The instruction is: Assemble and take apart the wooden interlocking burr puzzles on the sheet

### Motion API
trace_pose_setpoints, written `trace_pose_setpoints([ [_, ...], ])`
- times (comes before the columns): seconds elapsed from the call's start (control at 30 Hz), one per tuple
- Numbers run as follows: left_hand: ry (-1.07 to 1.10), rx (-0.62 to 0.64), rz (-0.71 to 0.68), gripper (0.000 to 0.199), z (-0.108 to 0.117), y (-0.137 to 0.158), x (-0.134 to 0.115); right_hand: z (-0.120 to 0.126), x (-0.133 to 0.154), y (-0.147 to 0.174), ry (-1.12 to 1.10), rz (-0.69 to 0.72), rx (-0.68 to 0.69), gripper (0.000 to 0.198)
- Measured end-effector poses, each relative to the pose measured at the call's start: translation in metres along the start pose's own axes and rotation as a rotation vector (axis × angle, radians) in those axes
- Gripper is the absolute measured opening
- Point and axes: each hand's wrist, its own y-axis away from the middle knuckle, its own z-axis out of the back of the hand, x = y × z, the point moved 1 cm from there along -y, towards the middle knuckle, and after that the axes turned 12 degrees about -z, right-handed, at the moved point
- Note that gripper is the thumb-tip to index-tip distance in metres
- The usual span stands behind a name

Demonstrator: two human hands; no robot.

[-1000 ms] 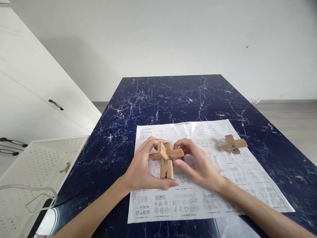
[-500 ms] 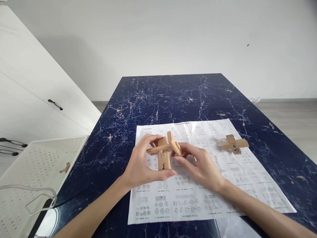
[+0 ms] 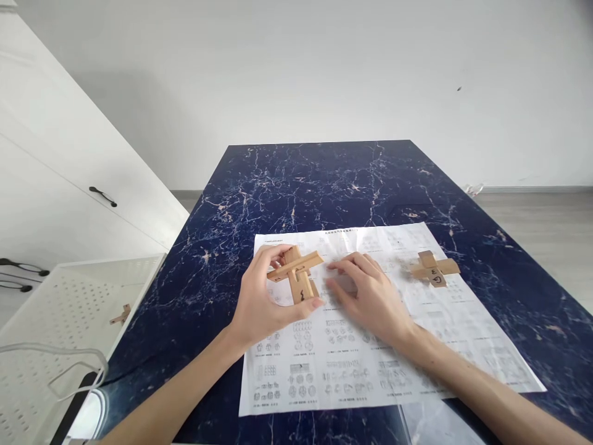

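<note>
My left hand (image 3: 262,306) is closed around a partly joined wooden burr puzzle (image 3: 296,271), gripping it between thumb and fingers above the sheet. Its notched bars cross each other, and dark pen marks show on some faces. Just to the right, my right hand (image 3: 370,296) hovers over the sheet with its fingers bent and thumb apart. No piece shows between its fingertips, and the thumb is blurred. A second, cross-shaped wooden puzzle (image 3: 434,269) with pen marks rests on the right side of the printed sheet (image 3: 333,395).
Beneath the sheet is a dark blue marbled table (image 3: 296,185). At the left stands a white perforated basket (image 3: 28,346) with a small wooden piece (image 3: 121,314) inside. A pale cable (image 3: 55,351) crosses the basket. A white cabinet (image 3: 69,161) stands beyond it.
My right hand has let go of the puzzle and drawn slightly away to the right. In my left hand the puzzle has turned, and the upright slanted bar no longer shows at its right.
</note>
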Motion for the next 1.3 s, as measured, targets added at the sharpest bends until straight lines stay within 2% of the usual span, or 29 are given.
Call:
trace_pose_setpoints([
  [0.1,-0.011,0.033,-0.036,0.072,-0.003,0.001,0.000,0.007,0.008,0.001,-0.162,0.022,-0.026,0.020],
  [0.2,-0.005,0.087,-0.063,0.079,-0.006,0.003,0.000,0.014,0.015,0.003,-0.281,0.111,0.042,0.022],
  [0.27,0.020,0.147,-0.065,0.082,-0.007,0.005,-0.001,0.015,0.017,0.005,-0.266,0.183,0.080,0.019],
  [0.37,0.067,0.231,-0.060,0.086,-0.010,0.008,-0.003,0.013,0.016,0.009,-0.210,0.218,0.061,0.006],
  [0.6,0.113,0.263,-0.047,0.088,-0.012,0.008,-0.003,0.011,0.016,0.011,-0.172,0.164,-0.025,0.017],
  [0.77,0.122,0.313,-0.019,0.092,-0.012,0.009,-0.002,0.013,0.015,0.008,-0.211,0.065,0.093,0.018],
  [1.03,0.116,0.354,0.066,0.096,-0.014,0.013,-0.003,0.007,0.016,0.015,-0.116,0.056,-0.046,0.018],
  [1.13,0.075,0.359,0.054,0.104,-0.016,0.014,-0.005,0.007,0.014,0.013,-0.090,0.059,-0.075,0.019],
  [1.3,0.085,0.341,-0.027,0.102,-0.017,0.012,-0.006,0.008,0.012,0.007,-0.169,0.012,-0.022,0.018],
])
